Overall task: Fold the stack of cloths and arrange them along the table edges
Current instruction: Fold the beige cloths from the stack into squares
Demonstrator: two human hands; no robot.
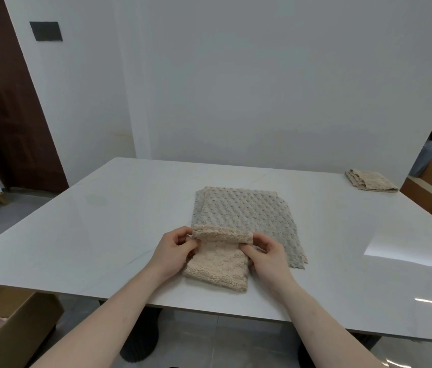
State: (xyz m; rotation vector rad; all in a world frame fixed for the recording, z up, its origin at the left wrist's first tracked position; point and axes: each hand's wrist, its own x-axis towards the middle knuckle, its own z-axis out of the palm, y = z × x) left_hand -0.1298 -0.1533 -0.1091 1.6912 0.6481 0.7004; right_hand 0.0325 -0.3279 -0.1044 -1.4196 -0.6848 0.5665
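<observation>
We work at a glossy white table (103,221) before white walls, a brown door (5,102) to our left. Our left hand (172,248) and right hand (265,257) pinch the rolled far edge of a beige cloth (217,269) near the front edge. It overlaps a flat grey cloth (246,216). A folded cloth (370,181) lies at the far right edge. A box (16,328) sits lower left, contents unclear.
</observation>
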